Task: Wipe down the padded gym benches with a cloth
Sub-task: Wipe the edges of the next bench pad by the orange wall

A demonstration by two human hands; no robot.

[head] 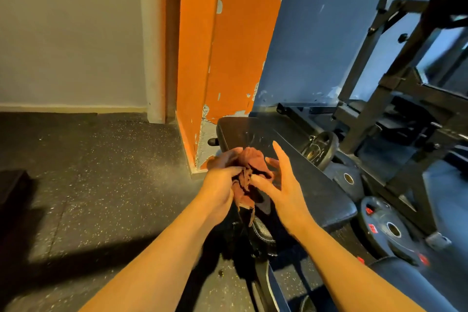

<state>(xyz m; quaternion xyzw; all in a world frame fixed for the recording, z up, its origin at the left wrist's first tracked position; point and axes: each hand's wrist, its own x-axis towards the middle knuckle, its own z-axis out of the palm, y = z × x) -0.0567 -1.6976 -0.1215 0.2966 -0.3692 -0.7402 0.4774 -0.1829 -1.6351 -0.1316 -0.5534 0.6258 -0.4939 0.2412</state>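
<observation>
Where the orange pillar [228, 58] crowds the bench [304, 172]: weight plates [390, 225].

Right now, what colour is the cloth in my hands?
Reddish brown cloth, bunched up; the head view shows it.

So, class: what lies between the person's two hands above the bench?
In the head view, a bunched reddish-brown cloth lies between the left hand and right hand, held above the black padded bench.

- The dark floor [83, 159] at nine o'clock lies open.
- The orange pillar [222, 58] blocks twelve o'clock.
- Weight plates [390, 228] and a black rack [395, 88] crowd three o'clock beside the bench [298, 159].
</observation>
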